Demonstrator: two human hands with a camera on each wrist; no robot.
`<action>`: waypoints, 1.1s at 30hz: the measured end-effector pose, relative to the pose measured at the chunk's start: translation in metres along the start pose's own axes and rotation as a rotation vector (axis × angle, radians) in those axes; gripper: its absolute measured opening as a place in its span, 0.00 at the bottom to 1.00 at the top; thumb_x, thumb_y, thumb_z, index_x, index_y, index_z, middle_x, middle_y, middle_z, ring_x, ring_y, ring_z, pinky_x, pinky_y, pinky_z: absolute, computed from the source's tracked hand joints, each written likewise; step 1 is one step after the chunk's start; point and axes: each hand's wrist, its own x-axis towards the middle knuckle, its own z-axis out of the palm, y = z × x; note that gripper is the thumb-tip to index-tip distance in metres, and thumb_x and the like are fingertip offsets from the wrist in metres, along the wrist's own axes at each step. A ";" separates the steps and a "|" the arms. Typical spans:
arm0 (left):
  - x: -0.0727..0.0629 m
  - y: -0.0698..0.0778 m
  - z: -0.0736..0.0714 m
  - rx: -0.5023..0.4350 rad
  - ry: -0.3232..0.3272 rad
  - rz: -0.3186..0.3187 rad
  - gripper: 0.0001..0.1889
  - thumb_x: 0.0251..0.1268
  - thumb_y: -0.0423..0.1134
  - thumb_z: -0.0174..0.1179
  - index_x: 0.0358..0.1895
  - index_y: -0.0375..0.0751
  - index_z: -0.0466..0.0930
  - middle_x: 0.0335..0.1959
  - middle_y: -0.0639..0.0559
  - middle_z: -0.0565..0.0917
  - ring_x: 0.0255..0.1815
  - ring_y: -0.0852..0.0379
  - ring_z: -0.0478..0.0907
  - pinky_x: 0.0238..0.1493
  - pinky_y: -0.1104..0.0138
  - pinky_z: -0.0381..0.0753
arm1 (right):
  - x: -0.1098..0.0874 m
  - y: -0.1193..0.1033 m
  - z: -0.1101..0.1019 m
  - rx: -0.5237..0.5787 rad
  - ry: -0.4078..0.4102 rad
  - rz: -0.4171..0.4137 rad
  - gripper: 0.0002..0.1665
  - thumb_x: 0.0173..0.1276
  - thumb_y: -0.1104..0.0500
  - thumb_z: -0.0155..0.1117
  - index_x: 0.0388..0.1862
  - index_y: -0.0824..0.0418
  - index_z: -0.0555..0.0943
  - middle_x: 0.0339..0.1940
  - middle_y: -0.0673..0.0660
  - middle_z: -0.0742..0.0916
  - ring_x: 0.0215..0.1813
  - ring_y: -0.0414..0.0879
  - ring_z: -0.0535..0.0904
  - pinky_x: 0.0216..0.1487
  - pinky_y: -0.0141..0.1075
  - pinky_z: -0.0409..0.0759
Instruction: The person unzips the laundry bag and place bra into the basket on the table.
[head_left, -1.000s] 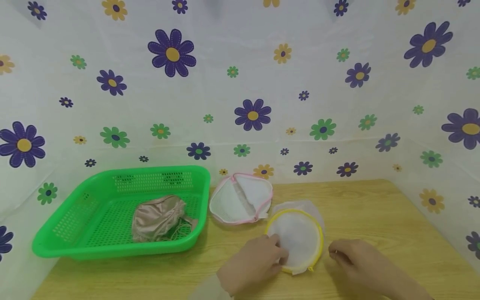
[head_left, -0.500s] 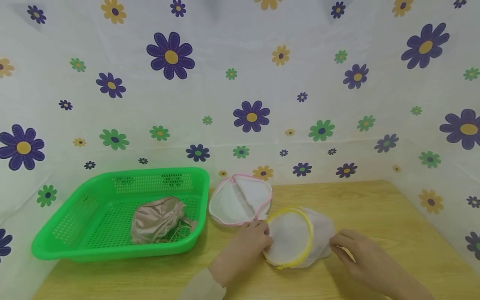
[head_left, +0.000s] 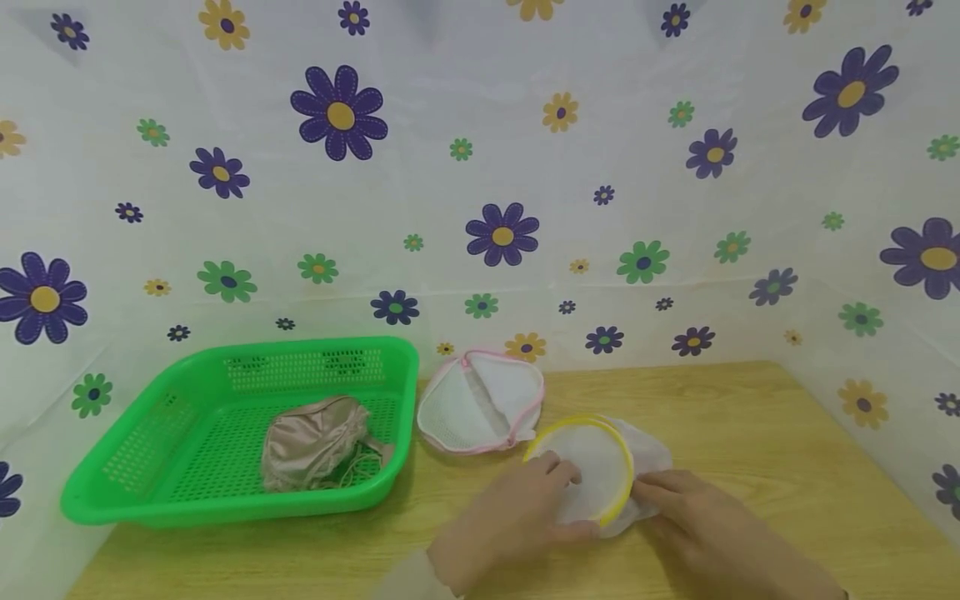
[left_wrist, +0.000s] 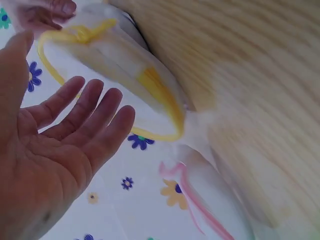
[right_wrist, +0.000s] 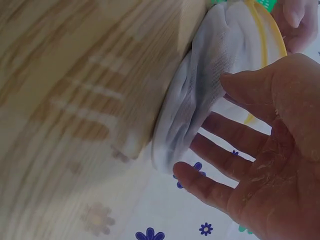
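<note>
A round white mesh laundry bag (head_left: 603, 471) with a yellow zipper rim lies on the table, its soft side bulging to the right. My left hand (head_left: 517, 508) lies over the bag's near-left edge, fingers loosely bent; in the left wrist view the left palm (left_wrist: 65, 145) faces up with nothing gripped. At the bag's right side is my right hand (head_left: 693, 508). In the right wrist view its thumb (right_wrist: 245, 87) and index finger come together on the mesh, pinching it, while the other fingers (right_wrist: 215, 150) stay extended beside the cloth.
Behind the yellow-rimmed bag lies a second mesh bag (head_left: 457, 408) with pink trim. On the left stands a green plastic basket (head_left: 247, 512) holding a crumpled beige satin garment (head_left: 311, 442). A flower-patterned sheet (head_left: 420, 167) surrounds the wooden table (head_left: 757, 433).
The yellow-rimmed bag turned and shifted left, its soft side swinging out to the right. My right hand moved left onto the bag. My left hand went to its far-left edge, then back nearer.
</note>
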 end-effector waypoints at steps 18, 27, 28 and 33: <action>0.001 -0.001 -0.001 -0.307 0.141 -0.077 0.07 0.76 0.45 0.54 0.37 0.48 0.70 0.31 0.59 0.72 0.31 0.68 0.68 0.33 0.75 0.72 | -0.008 0.010 0.009 -0.121 0.069 0.001 0.25 0.68 0.57 0.68 0.64 0.49 0.82 0.57 0.48 0.86 0.56 0.48 0.83 0.56 0.50 0.83; -0.009 -0.010 -0.003 -0.511 0.094 -0.135 0.10 0.77 0.45 0.49 0.51 0.47 0.76 0.36 0.61 0.79 0.36 0.69 0.75 0.40 0.74 0.78 | -0.012 0.024 0.002 -0.071 0.056 0.098 0.22 0.69 0.57 0.67 0.63 0.52 0.84 0.58 0.52 0.86 0.59 0.52 0.83 0.59 0.53 0.82; -0.010 -0.010 -0.004 -0.518 0.085 -0.129 0.12 0.78 0.46 0.47 0.54 0.46 0.76 0.35 0.61 0.79 0.35 0.69 0.75 0.40 0.74 0.78 | -0.013 0.027 0.002 -0.082 0.075 0.094 0.22 0.68 0.58 0.67 0.62 0.53 0.84 0.57 0.52 0.86 0.58 0.52 0.84 0.59 0.53 0.82; -0.013 -0.007 -0.005 -0.545 0.028 -0.100 0.17 0.83 0.51 0.42 0.47 0.46 0.78 0.26 0.63 0.74 0.23 0.70 0.66 0.28 0.75 0.72 | -0.012 0.047 0.001 -0.118 0.151 0.036 0.21 0.63 0.61 0.72 0.57 0.58 0.86 0.54 0.55 0.88 0.55 0.54 0.86 0.56 0.52 0.83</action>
